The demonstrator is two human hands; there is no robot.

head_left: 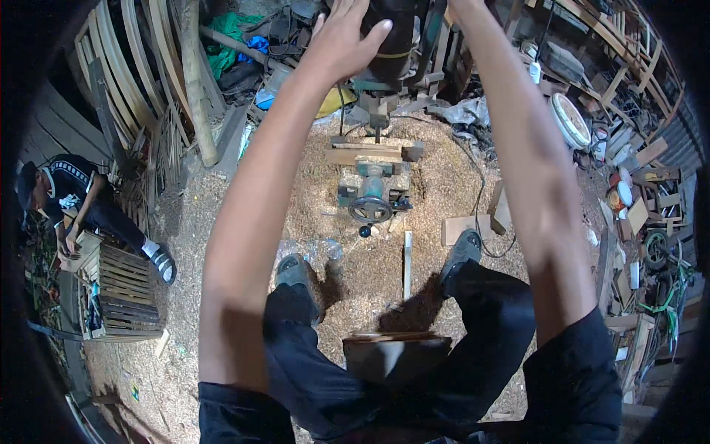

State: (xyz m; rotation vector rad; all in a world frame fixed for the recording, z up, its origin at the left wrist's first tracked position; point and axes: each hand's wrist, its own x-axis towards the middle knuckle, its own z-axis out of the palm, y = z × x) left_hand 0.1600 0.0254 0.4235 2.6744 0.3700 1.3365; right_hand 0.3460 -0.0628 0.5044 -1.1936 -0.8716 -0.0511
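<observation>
Both my arms reach up to the top of the head view, on either side of the dark body (392, 59) of an upright machine. My left hand (344, 37) is beside this body, thumb stretched away from the fingers, with nothing visible in it. Only the wrist end of my right hand (464, 6) shows; its fingers are cut off by the upper edge. Below the machine's head a thin vertical bit (377, 135) points down at a wooden piece (362, 155) lying across the work table. A round handwheel (370, 210) faces me under it.
Wood chips (355, 274) cover the floor. A thin wood strip (407, 265) and a wood block (462, 229) lie near my feet, beside a dark cable (482, 185). At left another person (74, 192) bends over a slatted wooden crate (126, 292). Scrap wood (658, 192) piles up right.
</observation>
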